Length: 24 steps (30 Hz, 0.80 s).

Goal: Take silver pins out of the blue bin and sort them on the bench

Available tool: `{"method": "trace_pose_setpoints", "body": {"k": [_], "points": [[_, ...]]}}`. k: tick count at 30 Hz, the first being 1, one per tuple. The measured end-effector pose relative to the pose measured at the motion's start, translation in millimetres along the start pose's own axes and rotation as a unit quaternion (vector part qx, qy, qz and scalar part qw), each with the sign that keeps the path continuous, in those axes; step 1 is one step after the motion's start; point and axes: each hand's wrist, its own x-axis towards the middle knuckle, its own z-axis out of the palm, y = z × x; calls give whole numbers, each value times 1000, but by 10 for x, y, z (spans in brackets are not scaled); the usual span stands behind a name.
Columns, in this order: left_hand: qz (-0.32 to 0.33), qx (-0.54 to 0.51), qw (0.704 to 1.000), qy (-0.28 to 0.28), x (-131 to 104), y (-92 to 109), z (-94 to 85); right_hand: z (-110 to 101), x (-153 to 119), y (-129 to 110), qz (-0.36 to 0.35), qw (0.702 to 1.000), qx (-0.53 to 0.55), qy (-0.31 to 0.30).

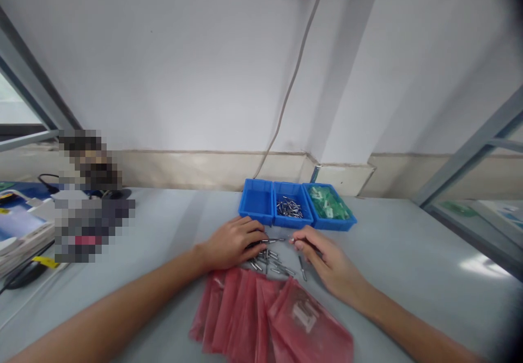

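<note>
My left hand (236, 243) lies palm down at the left of a loose heap of small metal pins (267, 256), its fingers bent over them and the thumb apart. Some pins lie partly under those fingers. My right hand (327, 262) is closed in a pinch at the heap's right side, with a small metal pin (291, 239) showing at the fingertips. Just below the right fingers one pin (302, 267) lies apart from the others. Red plastic bags (245, 314) overlap in a fanned row in front of both hands; the rightmost has a whitish label or print.
Against the wall stand three blue bins: an empty left bin (256, 199), a middle bin (292, 222) with metal pins, and a right bin (335, 224) with green bags. At far left are cables, a power strip (28, 248) and a blurred-out area. Metal frames rise at both sides.
</note>
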Motion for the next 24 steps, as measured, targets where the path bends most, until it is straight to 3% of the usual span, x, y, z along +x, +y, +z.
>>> {"method": "trace_pose_setpoints", "body": {"k": [13,24], "points": [[4,0,1000,5,-3,2,6,4,-3,-42,30,999,23,0],[1,-10,1000,8,-8,-8,14,-1,6,-55,12,999,23,19]]}}
